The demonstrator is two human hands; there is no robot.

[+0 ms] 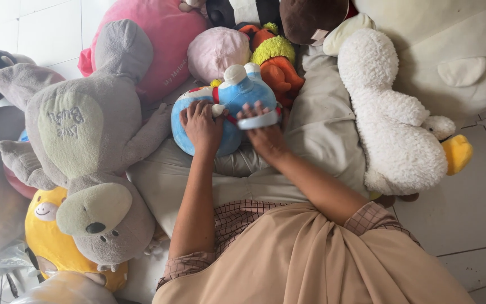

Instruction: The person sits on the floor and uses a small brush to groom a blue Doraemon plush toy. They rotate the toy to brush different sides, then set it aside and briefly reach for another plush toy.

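Head view: blue plush toy (237, 95) lies under both hands' fingers (198, 110).

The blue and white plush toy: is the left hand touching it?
Touching. In the head view the left hand lies flat on the blue and white plush toy, its fingers pressed onto the blue fabric with no gap visible.

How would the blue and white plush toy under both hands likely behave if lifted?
The blue and white plush toy is probably light and squashy: the left hand and right hand press into soft fabric. Its rounded body may roll if released.
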